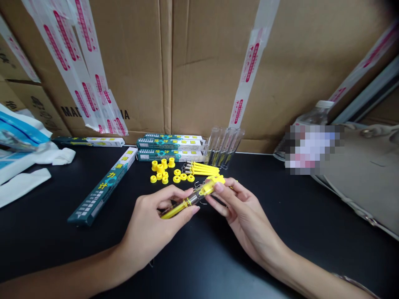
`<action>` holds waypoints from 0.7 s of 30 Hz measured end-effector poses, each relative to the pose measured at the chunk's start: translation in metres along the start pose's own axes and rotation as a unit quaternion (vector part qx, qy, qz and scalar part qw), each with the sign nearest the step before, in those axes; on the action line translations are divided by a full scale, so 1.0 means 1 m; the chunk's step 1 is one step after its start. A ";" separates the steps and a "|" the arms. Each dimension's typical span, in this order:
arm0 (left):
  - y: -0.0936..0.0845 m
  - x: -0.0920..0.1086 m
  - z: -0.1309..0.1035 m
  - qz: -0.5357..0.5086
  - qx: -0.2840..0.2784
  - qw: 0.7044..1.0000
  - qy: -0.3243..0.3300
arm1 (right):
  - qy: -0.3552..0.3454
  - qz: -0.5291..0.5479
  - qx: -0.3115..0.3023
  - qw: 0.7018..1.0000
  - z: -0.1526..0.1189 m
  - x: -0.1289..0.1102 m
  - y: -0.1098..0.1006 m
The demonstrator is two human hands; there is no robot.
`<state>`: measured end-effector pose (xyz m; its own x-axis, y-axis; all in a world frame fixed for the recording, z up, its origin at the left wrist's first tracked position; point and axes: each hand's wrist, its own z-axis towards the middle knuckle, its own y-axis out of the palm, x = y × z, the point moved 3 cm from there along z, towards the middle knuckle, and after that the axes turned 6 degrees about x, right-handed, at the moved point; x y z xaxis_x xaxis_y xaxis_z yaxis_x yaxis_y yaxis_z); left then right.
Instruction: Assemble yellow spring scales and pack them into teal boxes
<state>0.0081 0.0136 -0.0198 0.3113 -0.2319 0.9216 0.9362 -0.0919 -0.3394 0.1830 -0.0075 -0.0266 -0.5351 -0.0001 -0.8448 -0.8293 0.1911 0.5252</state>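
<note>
A tubular spring scale (187,202) with a clear barrel and a yellow rod inside slants up to the right over the table. My left hand (152,228) is closed around its lower barrel, thumb and forefinger along the sides. At the upper end, my right hand (245,207) pinches the yellow end piece (207,188) between thumb and fingers. Just behind my hands lie several yellow rods with springs and wire hooks (204,169). Yellow caps and rings (160,168) are grouped to their left. Several clear tubes (222,145) rest behind the rods.
Printed green-and-white boxes (170,155) are stacked at the back, with a single box (104,187) lying diagonally at left. White and blue plastic packaging (25,141) is far left. A bottle (321,112) and a beige bag (364,166) stand right. Large cartons (205,83) wall the back.
</note>
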 end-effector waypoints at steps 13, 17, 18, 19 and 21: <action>0.000 0.000 0.000 -0.006 -0.005 1.000 -0.009 | 0.000 -0.008 0.002 1.000 0.002 0.002 -0.002; 0.000 0.000 0.000 -0.001 -0.007 1.000 -0.010 | 0.007 -0.004 0.010 1.000 0.002 0.002 -0.004; 0.000 0.000 0.000 -0.001 -0.008 1.000 -0.012 | 0.010 -0.003 0.011 1.000 0.003 0.003 -0.005; 0.000 0.000 0.000 -0.001 -0.010 1.000 -0.014 | 0.013 -0.003 0.010 1.000 0.003 0.003 -0.005; 0.000 0.000 0.000 -0.003 -0.013 1.000 -0.021 | 0.018 -0.004 0.003 1.000 0.003 0.004 -0.006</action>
<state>0.0081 0.0135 -0.0197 0.3132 -0.1912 0.9302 0.9336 -0.1175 -0.3385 0.1862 -0.0053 -0.0329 -0.5339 -0.0361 -0.8448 -0.8325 0.1973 0.5177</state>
